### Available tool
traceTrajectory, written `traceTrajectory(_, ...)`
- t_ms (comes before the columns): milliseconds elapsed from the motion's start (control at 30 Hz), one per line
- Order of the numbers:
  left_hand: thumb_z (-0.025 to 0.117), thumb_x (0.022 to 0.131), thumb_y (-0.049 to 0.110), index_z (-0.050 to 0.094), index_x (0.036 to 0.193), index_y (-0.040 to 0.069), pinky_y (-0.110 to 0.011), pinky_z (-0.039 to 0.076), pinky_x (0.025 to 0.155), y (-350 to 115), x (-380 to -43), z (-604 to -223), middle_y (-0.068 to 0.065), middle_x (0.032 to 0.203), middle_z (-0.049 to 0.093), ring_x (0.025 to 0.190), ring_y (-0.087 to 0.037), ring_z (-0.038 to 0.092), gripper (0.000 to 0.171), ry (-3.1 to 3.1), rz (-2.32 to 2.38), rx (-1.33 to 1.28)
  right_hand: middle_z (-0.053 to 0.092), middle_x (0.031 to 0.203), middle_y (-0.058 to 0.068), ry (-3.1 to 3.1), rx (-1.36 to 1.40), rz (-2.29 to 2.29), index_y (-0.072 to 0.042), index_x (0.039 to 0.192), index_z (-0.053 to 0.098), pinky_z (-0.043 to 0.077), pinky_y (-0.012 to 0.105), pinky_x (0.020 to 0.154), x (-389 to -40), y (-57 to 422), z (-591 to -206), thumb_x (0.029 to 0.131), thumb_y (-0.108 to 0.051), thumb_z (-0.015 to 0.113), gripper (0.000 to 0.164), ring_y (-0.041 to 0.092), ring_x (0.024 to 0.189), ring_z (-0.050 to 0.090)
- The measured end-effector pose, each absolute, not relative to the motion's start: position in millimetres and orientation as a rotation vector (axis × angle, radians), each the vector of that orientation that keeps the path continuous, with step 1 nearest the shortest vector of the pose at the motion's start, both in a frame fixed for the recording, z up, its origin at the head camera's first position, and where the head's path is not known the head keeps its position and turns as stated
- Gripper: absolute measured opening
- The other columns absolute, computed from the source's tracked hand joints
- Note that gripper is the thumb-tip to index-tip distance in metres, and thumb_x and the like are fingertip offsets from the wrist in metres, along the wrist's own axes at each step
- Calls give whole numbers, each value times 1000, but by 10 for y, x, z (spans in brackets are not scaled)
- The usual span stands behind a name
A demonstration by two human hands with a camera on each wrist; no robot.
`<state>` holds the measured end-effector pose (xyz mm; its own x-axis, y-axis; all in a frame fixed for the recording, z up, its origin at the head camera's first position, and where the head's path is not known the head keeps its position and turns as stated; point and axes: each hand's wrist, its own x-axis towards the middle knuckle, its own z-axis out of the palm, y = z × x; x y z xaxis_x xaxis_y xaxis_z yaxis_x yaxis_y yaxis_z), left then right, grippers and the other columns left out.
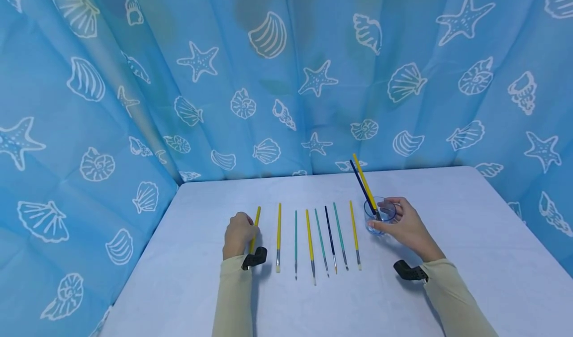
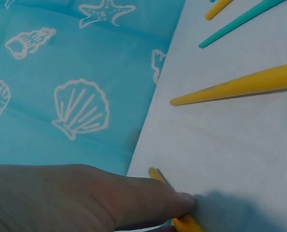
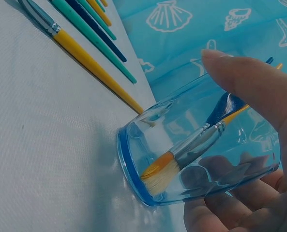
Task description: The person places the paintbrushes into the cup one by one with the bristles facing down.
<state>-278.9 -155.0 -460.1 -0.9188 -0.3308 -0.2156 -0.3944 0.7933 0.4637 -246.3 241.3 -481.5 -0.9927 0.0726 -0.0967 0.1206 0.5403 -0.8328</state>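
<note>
The fingers of the left hand (image 1: 238, 235), seen from the head, pinched a yellow paintbrush (image 1: 257, 216) by its handle, closed around it with its upper end poking out beyond them. The fingers of the right hand (image 1: 406, 225) were wrapped around a clear blue-tinted cup (image 1: 368, 217), spread to its width. A dark paintbrush (image 1: 356, 174) and a second yellow paintbrush (image 1: 364, 183) stood leaning in the cup, their handles rising above those fingers. Between the two sets of fingers, seven loose paintbrushes (image 1: 311, 242) lay in a row on the white surface (image 1: 179, 287); going from the left fingers to the right they ran yellow, teal, yellow, teal, dark, teal, yellow. Behind the fingers hung a blue shell-print curtain (image 1: 318, 78).

In the left wrist view, the pinched handle showed on both sides of the fingers, and the nearest loose yellow one lay apart from them.

In the right wrist view, the thumb pressed one side of the cup and the other fingers curled around the opposite side; orange and cream bristles pointed down inside, near its base.
</note>
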Motion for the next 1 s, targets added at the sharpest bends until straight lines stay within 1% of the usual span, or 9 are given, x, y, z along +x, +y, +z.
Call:
traceTrajectory(100,76,90,16,69,109,0,-37,58,77,-1535,-2787,-4626,-16,102,72,83,-25,66,26,2873,751,-582,44,159,24,2711,159,-1476,-3,156,28,39,65,117,-2456,2412,-4817,82,-48,85,103,47,148,41)
traceTrajectory(200,76,90,16,70,106,-1,-36,59,72,-1524,-2789,-4634,-16,99,72,80,-24,67,24,2900,741,-569,44,158,24,2715,152,-1479,-3,156,28,39,65,117,-2456,2414,-4815,82,-48,85,104,47,147,41)
traceTrajectory(333,74,91,17,69,102,-3,-32,55,63,-1548,-2766,-4605,-17,94,71,74,-24,66,23,2916,788,-552,44,158,24,2720,154,-1476,-3,156,28,39,65,117,-2458,2413,-4814,82,-49,85,104,47,147,41)
traceTrajectory(433,74,91,18,69,102,-2,-31,53,62,-1582,-2757,-4577,-17,94,71,73,-24,65,24,2904,842,-565,44,158,24,2721,155,-1475,-3,156,29,39,65,117,-2455,2412,-4818,82,-50,85,104,47,147,41)
traceTrajectory(567,73,92,22,69,109,0,-31,52,67,-1625,-2772,-4551,-15,96,71,76,-24,65,28,2875,910,-592,44,159,24,2716,158,-1472,-3,156,29,39,66,117,-2452,2416,-4821,82,-50,85,104,48,148,40)
traceTrajectory(700,71,95,25,67,119,1,-31,51,67,-1689,-2780,-4523,-14,95,73,75,-22,68,35,2873,969,-569,43,159,25,2717,167,-1466,-3,156,28,39,66,116,-2454,2417,-4819,82,-48,85,103,49,148,40)
traceTrajectory(867,68,96,27,65,123,3,-32,50,68,-1756,-2768,-4461,-14,95,76,74,-23,71,37,2871,1041,-529,42,160,25,2711,176,-1461,-4,156,28,38,66,116,-2451,2414,-4813,83,-47,85,102,49,148,39)
traceTrajectory(933,67,96,27,65,125,3,-32,51,67,-1762,-2758,-4423,-15,97,75,73,-23,73,38,2870,1088,-503,42,160,25,2709,179,-1459,-4,156,28,38,67,116,-2449,2410,-4810,83,-48,85,102,49,148,39)
traceTrajectory(1000,67,96,26,65,127,3,-32,55,67,-1749,-2754,-4388,-15,99,74,72,-22,74,39,2855,1160,-473,42,160,24,2707,181,-1461,-4,156,28,39,67,116,-2449,2406,-4808,83,-48,85,102,49,148,39)
